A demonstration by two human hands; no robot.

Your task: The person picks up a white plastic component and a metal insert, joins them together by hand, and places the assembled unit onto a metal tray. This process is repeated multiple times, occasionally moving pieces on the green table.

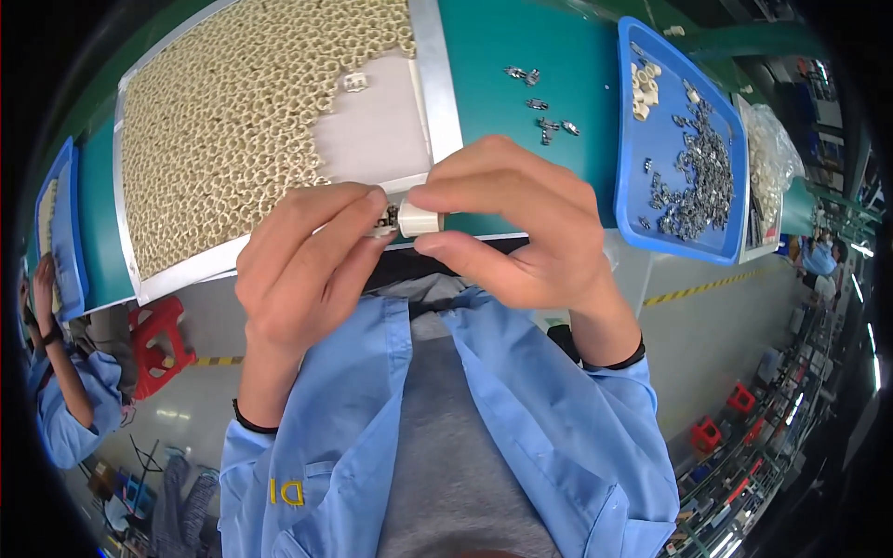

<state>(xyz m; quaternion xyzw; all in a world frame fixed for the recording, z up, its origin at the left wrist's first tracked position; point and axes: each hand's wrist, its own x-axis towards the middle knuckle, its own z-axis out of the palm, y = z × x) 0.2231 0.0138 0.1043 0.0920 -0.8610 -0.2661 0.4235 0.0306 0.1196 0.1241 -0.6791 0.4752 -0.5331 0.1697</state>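
Close together at the table's near edge, my two hands work on small parts. Between the thumb and fingers of my left hand [312, 249] is a small dark metal clip [387, 221]. My right hand [521, 223] pinches a short cream cylindrical sleeve [421, 219] by its top and bottom. The clip meets the sleeve's left end; how far it reaches inside is hidden. Just beyond my hands lies a white-framed tray [377, 139], mostly filled with rows of cream ring-shaped parts [223, 121]. One cream part [354, 83] sits apart on the tray's bare area.
Several loose metal clips [547, 128] lie on the green table [493, 42]. At right, a blue tray [625, 139] holds a heap of metal clips [698, 177] and some cream sleeves [644, 88]. Another person's arm [58, 344] is at far left, near a red stool [160, 339].
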